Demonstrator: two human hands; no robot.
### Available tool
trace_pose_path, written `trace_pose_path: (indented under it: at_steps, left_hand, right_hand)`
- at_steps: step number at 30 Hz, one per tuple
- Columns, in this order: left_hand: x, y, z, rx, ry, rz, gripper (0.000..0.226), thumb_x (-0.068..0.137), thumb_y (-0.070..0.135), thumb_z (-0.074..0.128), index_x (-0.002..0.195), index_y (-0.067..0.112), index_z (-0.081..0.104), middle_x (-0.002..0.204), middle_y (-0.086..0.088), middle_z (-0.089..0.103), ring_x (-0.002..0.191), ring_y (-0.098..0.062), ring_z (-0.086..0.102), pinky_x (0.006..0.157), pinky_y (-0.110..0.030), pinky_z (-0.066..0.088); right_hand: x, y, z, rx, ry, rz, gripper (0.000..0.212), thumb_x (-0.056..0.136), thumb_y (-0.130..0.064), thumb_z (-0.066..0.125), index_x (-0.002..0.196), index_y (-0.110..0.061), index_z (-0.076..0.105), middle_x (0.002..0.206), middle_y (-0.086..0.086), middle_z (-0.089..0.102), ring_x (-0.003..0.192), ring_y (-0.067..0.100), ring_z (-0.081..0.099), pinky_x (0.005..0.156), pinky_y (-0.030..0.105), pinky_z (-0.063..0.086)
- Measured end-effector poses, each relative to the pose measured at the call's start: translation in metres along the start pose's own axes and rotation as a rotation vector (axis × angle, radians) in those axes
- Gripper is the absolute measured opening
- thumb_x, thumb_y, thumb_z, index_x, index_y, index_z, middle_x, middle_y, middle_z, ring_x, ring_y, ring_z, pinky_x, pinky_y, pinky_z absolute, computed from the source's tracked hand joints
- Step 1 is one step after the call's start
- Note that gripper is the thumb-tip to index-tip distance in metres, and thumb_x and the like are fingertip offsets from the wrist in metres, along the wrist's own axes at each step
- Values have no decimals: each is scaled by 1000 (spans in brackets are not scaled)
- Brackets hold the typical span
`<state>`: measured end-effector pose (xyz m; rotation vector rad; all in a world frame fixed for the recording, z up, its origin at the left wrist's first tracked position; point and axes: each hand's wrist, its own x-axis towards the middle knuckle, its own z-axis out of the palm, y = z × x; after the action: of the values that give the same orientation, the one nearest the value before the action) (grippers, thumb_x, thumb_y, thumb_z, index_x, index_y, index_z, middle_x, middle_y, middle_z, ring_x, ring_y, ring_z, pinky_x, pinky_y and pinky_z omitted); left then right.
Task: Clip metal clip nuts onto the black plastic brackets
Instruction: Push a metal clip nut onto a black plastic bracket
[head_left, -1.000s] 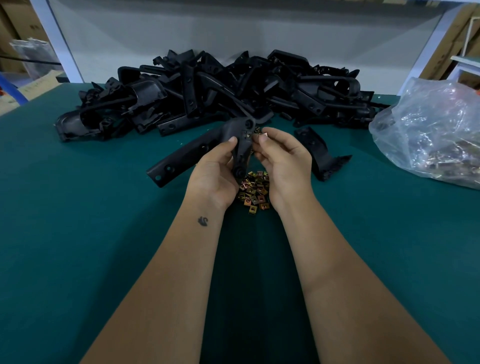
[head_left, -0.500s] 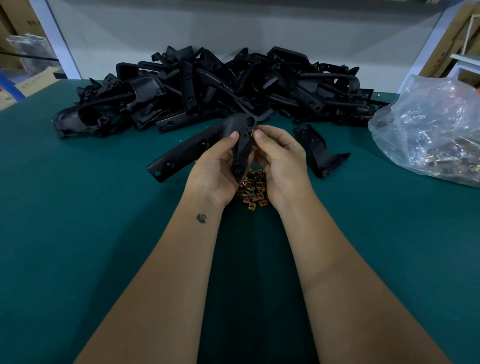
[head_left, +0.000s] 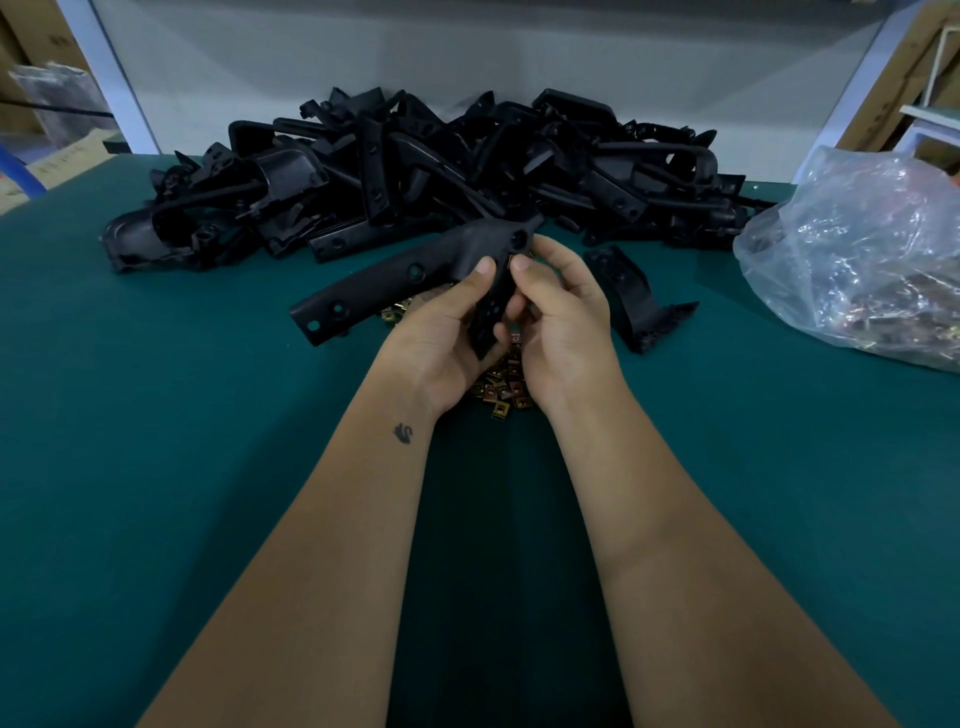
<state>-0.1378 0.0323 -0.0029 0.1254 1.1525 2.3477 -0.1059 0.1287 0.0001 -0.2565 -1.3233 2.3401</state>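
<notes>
**Bracket held in both hands above loose clip nuts**

The held bracket (head_left: 415, 275) is matte black moulded plastic, L-shaped, with one long arm running out to the left and a shorter arm pointing down toward the person; round holes are spaced along both arms. It is raised off the green table (head_left: 156, 467), whose cover looks like a flat, felt-like mat.

The left hand (head_left: 447, 332) grips the shorter arm, fingers curled beneath it and thumb laid along its upper face. The right hand (head_left: 561, 322) faces it, thumb tip pressed at the bracket's right edge near the corner, fingers curled behind. A small brassy piece shows at that thumb tip; whether it is a clip nut being pinched cannot be told.

Directly below the hands lies a small heap of clip nuts (head_left: 501, 389), square, folded metal with a yellow-bronze finish.

A large pile of brackets (head_left: 441, 166), black and tangled, sits at the table's far edge. One single bracket (head_left: 634, 296) lies just right of the hands. A crumpled clear plastic bag (head_left: 862, 249) with metallic parts inside rests at the right.
</notes>
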Motion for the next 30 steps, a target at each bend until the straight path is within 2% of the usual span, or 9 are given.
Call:
trace_pose_path:
  at_steps: [10, 17, 19, 21, 23, 25, 27, 30]
  left_hand:
    - [1, -1, 0, 1, -3, 18, 15, 95, 24, 62, 105, 14, 69, 85, 2, 73, 68, -7, 65, 56, -17, 50]
    - [1, -1, 0, -38, 5, 11, 16, 97, 23, 61, 106, 13, 69, 84, 2, 73, 68, -7, 65, 58, -17, 50]
    - [0, 0, 0, -64, 10, 15, 14, 97, 20, 60, 104, 11, 68, 85, 0, 72, 68, -9, 66, 59, -17, 50]
    - [-1, 4, -2, -142, 24, 33, 11, 97, 14, 56, 100, 9, 66, 88, -4, 71, 70, -12, 66, 60, -18, 50]
    - [-1, 11, -7, -314, 42, 60, 10, 96, 6, 49, 97, 4, 60, 91, -10, 67, 73, -18, 67, 61, -19, 53]
    - [-2, 17, -12, -547, 55, 107, 12, 96, -1, 44, 98, 2, 55, 96, -17, 62, 75, -25, 69, 66, -24, 58]
    - [-4, 21, -16, -684, 67, 173, 12, 96, -3, 43, 98, 0, 54, 101, -22, 60, 77, -29, 69, 69, -30, 61]
    - [-4, 21, -19, -717, 97, 202, 9, 97, -3, 46, 97, -2, 55, 98, -26, 62, 80, -32, 69, 73, -35, 62]
  right_hand:
    - [-4, -2, 2, -93, 13, -39, 12, 88, -7, 69, 91, -19, 68, 66, -4, 56, 57, 6, 51, 47, 25, 47]
    - [-4, -1, 5, -195, 28, -101, 13, 89, -9, 68, 101, -15, 69, 61, -8, 56, 58, 4, 52, 49, 23, 48]
    - [-3, -1, 5, -248, 34, -161, 13, 90, -10, 65, 101, -16, 69, 62, -7, 59, 59, 5, 55, 50, 24, 50]
    - [-2, 0, 3, -303, 73, -231, 13, 92, -10, 61, 98, -18, 68, 71, -7, 66, 67, 7, 62, 58, 23, 52]
    - [1, 0, -1, -448, 160, -285, 16, 92, -12, 58, 100, -20, 69, 88, -5, 70, 79, 7, 65, 67, 17, 51]
    - [3, 0, -8, -646, 229, -289, 20, 93, -13, 55, 102, -22, 69, 94, -6, 68, 76, 4, 61, 61, 14, 46]
    - [6, -1, -14, -864, 224, -231, 21, 92, -16, 51, 99, -25, 68, 95, -7, 67, 73, 6, 57, 60, 23, 44]
    - [6, 2, -17, -1208, 79, -96, 16, 86, -22, 50, 77, -29, 62, 93, -5, 62, 89, 21, 46, 75, 33, 38]
